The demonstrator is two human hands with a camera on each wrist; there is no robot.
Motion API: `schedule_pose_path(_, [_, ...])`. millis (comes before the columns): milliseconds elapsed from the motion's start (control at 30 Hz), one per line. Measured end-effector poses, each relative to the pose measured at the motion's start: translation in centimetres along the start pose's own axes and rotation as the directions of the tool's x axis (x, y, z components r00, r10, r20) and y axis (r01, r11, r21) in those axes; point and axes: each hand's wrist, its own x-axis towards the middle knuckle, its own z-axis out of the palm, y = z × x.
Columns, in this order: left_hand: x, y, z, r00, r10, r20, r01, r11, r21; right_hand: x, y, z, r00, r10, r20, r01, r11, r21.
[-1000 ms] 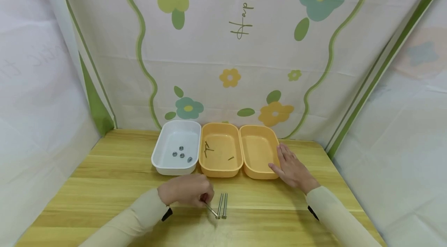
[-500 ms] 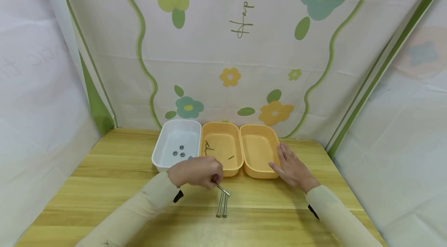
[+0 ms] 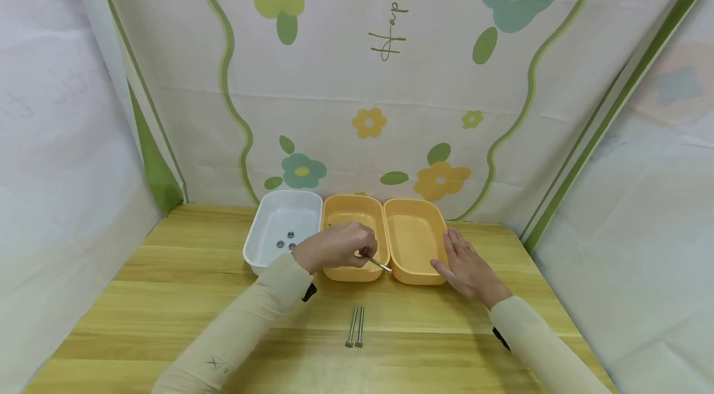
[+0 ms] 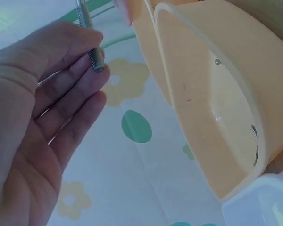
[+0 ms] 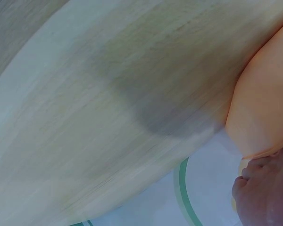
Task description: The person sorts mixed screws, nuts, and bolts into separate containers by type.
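Observation:
My left hand (image 3: 337,246) pinches a long metal bolt (image 3: 378,264) by its threaded end, over the middle yellow tray (image 3: 354,274). In the left wrist view, thumb and fingertips close on that bolt (image 4: 90,44), while the other fingers stay loosely bent. My right hand (image 3: 470,267) rests on the outer side and rim of the right yellow tray (image 3: 414,236), which has nothing in it. Small screws (image 4: 255,141) lie in the middle tray, mostly hidden by the left hand in the head view. Two more long bolts (image 3: 354,327) lie side by side on the table.
A white tray (image 3: 287,208) with several hex nuts (image 3: 281,244) stands left of the yellow trays, all in a row. Behind them hangs a flowered cloth (image 3: 334,72). The wooden table (image 3: 167,282) extends to both sides.
My left hand has lifted the bolt from beside the other two and carried it forward and right, over the middle tray. My right hand has stayed at the right tray.

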Motion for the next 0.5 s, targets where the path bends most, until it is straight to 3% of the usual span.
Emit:
schedule_pose_path(233, [2.2, -0.2, 0.7, 0.995, -0.043, -0.092, 0.052, 0.993, 0.107, 0.0, 0.0, 0.1, 1.0, -0.006, -0.011, 0.006, 1.0, -0.004])
schedule_pose_path(500, [5.4, -0.5, 2.5, 0.988, -0.121, -0.101, 0.138, 0.973, 0.186, 0.1, 0.0, 0.1, 1.0, -0.003, -0.013, 0.003, 1.0, -0.011])
